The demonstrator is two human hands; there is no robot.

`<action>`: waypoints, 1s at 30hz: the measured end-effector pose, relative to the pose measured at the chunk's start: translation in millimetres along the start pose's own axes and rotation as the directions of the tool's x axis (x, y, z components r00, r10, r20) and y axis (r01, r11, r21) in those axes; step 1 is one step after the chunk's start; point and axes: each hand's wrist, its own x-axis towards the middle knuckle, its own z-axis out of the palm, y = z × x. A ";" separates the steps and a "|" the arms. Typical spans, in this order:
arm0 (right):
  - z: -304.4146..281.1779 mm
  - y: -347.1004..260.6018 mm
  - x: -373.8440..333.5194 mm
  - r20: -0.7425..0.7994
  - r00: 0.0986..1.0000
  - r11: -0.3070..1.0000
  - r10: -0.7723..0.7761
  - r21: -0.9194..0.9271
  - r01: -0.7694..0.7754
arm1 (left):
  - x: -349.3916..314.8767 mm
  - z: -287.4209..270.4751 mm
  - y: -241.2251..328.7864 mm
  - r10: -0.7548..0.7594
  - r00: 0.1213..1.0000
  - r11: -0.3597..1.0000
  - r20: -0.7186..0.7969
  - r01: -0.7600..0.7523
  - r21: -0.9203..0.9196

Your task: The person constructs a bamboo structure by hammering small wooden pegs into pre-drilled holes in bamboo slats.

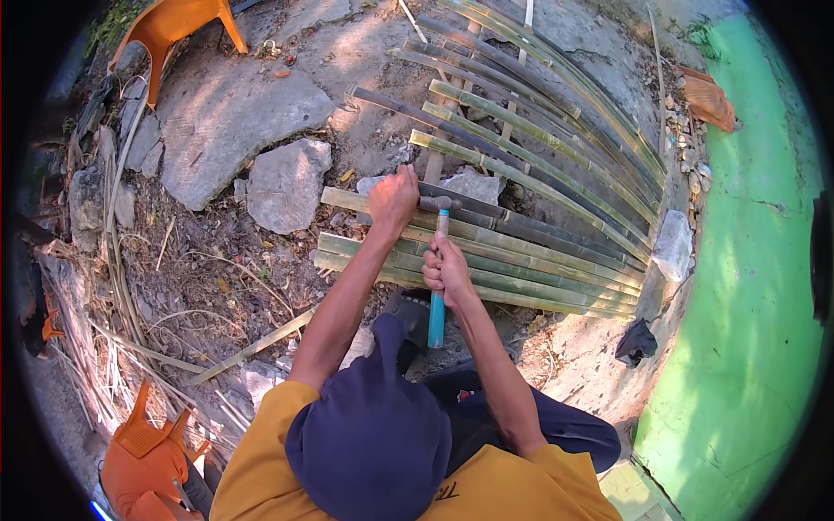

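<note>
My left hand [393, 201] is closed over the left part of a dark bamboo slat [512, 227], its fingertips bunched together. What they pinch, if anything, is too small to make out. In my right hand [447, 269] is a hammer with a teal handle [437, 319], gripped partway up. Its dark metal head [432, 204] lies just right of my left hand, over the slats. Several split bamboo slats, green and brown, fan out across crosspieces [439, 154]; a pale green slat [521, 178] runs beyond my hands. Nearer slats [391, 263] lie below my wrists.
Broken concrete slabs [239, 130] and a flat stone [287, 187] cover the ground at left. Orange plastic chairs stand at the upper left [174, 24] and lower left [143, 464]. A white block [672, 246] and a black bag [636, 343] sit beside the slats' right ends, near green paving [738, 278].
</note>
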 end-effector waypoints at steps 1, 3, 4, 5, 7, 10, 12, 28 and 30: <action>-3.0 2.8 -3.8 0.007 1.000 1.000 0.001 -0.004 -0.001 | 2.4 3.1 -2.5 -0.004 1.000 1.000 -0.007 0.004 0.002; -5.3 12.1 -20.5 -0.013 0.999 0.998 0.039 0.042 -0.038 | 0.5 5.1 -13.9 -0.006 1.000 1.000 -0.005 0.006 -0.004; -7.2 11.5 -25.0 -0.030 0.999 0.999 0.037 0.036 -0.036 | 0.9 3.8 -10.4 -0.004 1.000 1.000 -0.001 0.004 -0.009; -7.6 6.6 -21.1 -0.042 0.999 0.999 0.034 0.039 -0.033 | 0.5 2.6 -4.5 -0.012 1.000 1.000 0.007 0.013 -0.019; -4.2 -6.1 1.2 -0.035 0.999 1.000 -0.014 0.022 0.015 | -0.1 1.9 -0.5 -0.021 1.000 0.999 0.012 0.021 -0.029; -9.5 -1.1 -10.4 -0.023 1.000 1.000 0.005 0.024 -0.004 | 0.4 2.4 -5.1 -0.039 0.999 0.999 0.030 0.040 -0.022; -18.7 7.5 -23.3 -0.013 1.000 0.999 0.023 0.039 -0.023 | -1.8 0.7 -7.0 -0.010 1.000 1.000 0.007 0.010 0.009; -15.6 -5.2 -3.5 -0.010 1.000 1.000 -0.010 0.009 0.010 | 0.7 2.3 0.8 -0.044 0.998 0.999 0.046 0.046 -0.030; -20.6 2.1 -18.2 0.008 1.000 1.000 -0.012 0.017 0.012 | 1.8 4.1 -10.5 -0.011 1.000 1.000 0.013 0.011 -0.006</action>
